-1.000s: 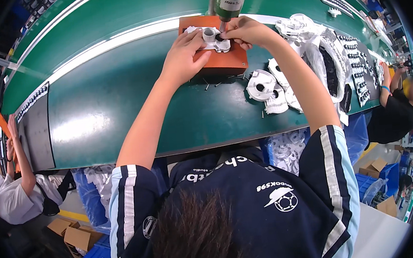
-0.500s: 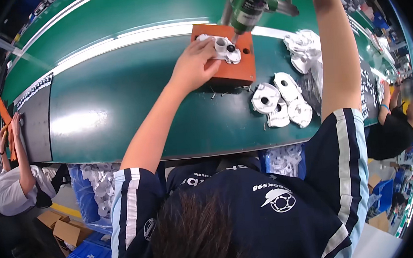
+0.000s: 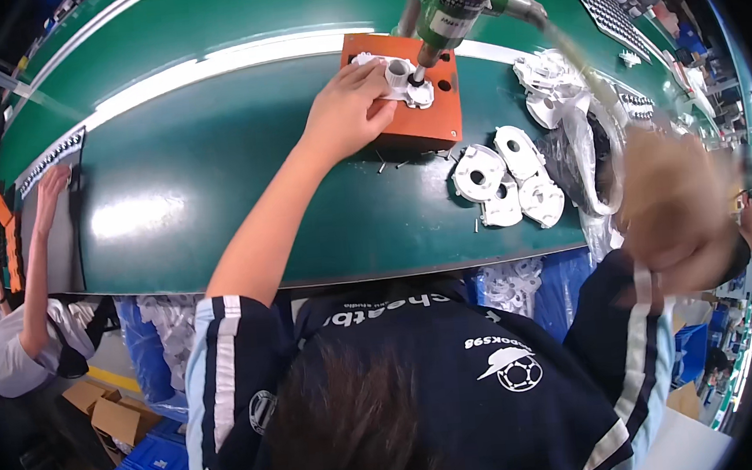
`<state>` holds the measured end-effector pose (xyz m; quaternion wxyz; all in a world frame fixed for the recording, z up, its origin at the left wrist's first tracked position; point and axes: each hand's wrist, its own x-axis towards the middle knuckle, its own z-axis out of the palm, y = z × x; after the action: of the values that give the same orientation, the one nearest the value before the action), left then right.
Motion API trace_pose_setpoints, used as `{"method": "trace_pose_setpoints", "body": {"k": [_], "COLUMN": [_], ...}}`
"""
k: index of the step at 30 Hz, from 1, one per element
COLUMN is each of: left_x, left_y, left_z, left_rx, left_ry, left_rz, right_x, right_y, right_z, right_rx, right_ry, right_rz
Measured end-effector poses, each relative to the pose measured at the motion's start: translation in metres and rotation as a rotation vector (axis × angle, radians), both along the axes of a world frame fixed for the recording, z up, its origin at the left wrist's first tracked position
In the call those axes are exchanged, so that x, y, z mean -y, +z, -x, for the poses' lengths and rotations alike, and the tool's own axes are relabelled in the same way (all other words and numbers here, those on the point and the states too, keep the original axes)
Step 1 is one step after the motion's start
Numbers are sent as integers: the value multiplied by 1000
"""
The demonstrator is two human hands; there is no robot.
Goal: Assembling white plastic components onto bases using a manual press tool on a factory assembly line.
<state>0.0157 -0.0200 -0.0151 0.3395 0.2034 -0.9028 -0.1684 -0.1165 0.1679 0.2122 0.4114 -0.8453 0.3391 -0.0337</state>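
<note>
My left hand (image 3: 352,104) grips the left side of a white plastic housing part (image 3: 399,74) on an orange block (image 3: 425,127). Its fingers curl over the part's edge. The spindle of a green press (image 3: 456,12) reaches down to a small black piece (image 3: 418,80) on the housing; I cannot tell whether they touch. To the right, my right hand (image 3: 659,186) is smeared by motion and its fingers cannot be made out. A blurred lever (image 3: 588,72) stretches from the press toward it.
Several white housings (image 3: 480,174) lie right of the block, with more stacked behind them (image 3: 549,75) near clear plastic wrap (image 3: 586,152). Loose screws (image 3: 381,166) lie before the block. Bins of white parts (image 3: 508,286) stand below the table edge. A co-worker (image 3: 27,342) sits at left.
My right arm has swung from its raised reach by the press down and toward me on the right. The press spindle has come down to the black piece. My left hand stays on the housing.
</note>
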Motion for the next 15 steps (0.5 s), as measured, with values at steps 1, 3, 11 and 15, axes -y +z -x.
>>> {"method": "trace_pose_setpoints", "body": {"k": [1,3,11,15], "left_x": [-2,-8,2,21], "left_y": [-2,-1,-1,13], "left_z": [0,12,19,37], "left_rx": [-13,-24,114,244], "left_ry": [-7,-97,-121,-196], "left_rz": [-2,26,-319,-58], "right_x": [-20,-45,-23,54], "right_y": [-14,-59,-6,14], "right_z": [20,-2,63,81], "right_rx": [-475,-402,770,1220], "right_ry": [20,-331,-615,-1280], "right_rz": [319,521,408,703]}}
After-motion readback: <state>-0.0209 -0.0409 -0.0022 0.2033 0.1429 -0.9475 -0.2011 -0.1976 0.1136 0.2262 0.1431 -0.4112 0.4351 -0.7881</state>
